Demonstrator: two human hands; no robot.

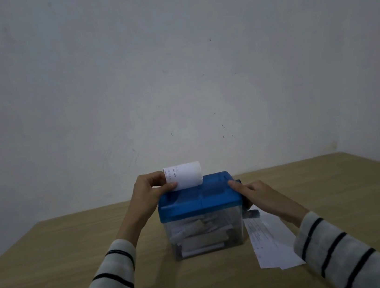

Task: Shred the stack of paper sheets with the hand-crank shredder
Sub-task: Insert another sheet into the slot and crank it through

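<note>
A hand-crank shredder (199, 198) with a blue lid and a clear bin stands in the middle of the wooden table. Shredded paper lies inside the bin (202, 237). A white paper sheet (186, 175) stands curled in the slot on top of the lid. My left hand (150, 188) pinches that sheet at its left edge. My right hand (254, 191) rests on the right end of the lid with straight fingers, beside the dark crank (251, 211), which it partly hides. The stack of paper sheets (271, 242) lies flat on the table right of the shredder.
The wooden table (54, 260) runs to a plain pale wall at the back. Its right edge slants away at the far right. Both my forearms wear striped sleeves.
</note>
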